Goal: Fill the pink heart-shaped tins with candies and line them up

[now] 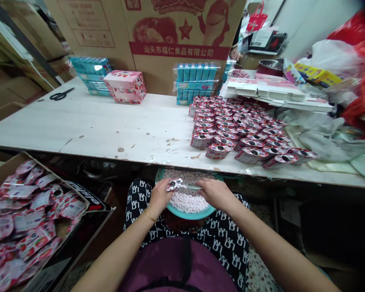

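Left hand (159, 196), fingers curled closed around a small round pack (174, 185) held tilted above the teal bowl (200, 214). Right hand (215, 194), likewise closed, gripped a clear plastic piece (194, 187) whose tip met the pack; its exact form could not be made out. The pack lay between the two hands, at the left fingertips and just beside the right thumb, directly over the heap of small white and pink candies (188, 202).

The bowl rested on the person's lap, below the table edge (158, 159).

Judged risk: the bowl had no firm support, so a shift of the knees could have tipped it. Candies could also have rolled past the pack's small opening if the pack tilted away from the clear piece, though most would have dropped back into the bowl.

On the table, to the right, stood rows of like packs (237, 129). Further back were a pink carton (126, 86) and scissors (61, 95). At lower left, a cardboard box (6, 170) held pink sachets (27, 227).
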Action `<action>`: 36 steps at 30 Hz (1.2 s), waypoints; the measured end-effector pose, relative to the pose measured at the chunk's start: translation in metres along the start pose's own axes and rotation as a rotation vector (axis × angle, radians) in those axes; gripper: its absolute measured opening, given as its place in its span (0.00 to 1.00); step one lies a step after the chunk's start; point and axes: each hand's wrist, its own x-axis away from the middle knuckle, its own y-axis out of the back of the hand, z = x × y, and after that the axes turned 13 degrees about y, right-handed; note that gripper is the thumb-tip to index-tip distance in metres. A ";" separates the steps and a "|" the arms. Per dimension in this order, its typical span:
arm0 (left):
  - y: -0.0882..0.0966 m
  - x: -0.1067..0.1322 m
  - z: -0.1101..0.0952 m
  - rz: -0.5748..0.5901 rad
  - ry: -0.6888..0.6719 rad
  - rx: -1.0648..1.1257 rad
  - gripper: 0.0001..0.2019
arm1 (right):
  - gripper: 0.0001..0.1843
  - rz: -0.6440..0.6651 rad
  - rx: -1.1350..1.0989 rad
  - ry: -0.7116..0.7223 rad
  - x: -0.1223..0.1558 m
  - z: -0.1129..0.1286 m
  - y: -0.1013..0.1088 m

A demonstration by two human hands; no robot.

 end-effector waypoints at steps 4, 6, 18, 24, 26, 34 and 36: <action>-0.004 0.002 -0.007 0.025 0.016 0.048 0.16 | 0.14 0.068 0.236 -0.009 0.002 0.026 0.022; -0.005 0.001 -0.006 0.053 0.066 0.129 0.14 | 0.14 0.066 0.262 -0.003 0.007 0.026 0.027; -0.008 -0.007 -0.012 0.162 0.189 0.333 0.16 | 0.15 -0.015 0.300 -0.024 0.004 0.020 0.015; 0.007 -0.016 -0.009 0.239 0.181 0.189 0.16 | 0.18 -0.045 0.259 -0.110 0.015 0.005 0.018; 0.009 -0.018 -0.008 0.247 0.174 0.229 0.16 | 0.17 -0.018 0.235 -0.117 0.016 0.004 0.014; 0.009 -0.018 -0.012 0.247 0.131 0.169 0.16 | 0.17 -0.044 0.131 -0.062 0.013 0.018 0.005; 0.012 -0.018 -0.013 0.238 0.134 0.155 0.15 | 0.17 -0.066 0.103 -0.057 0.013 0.018 0.006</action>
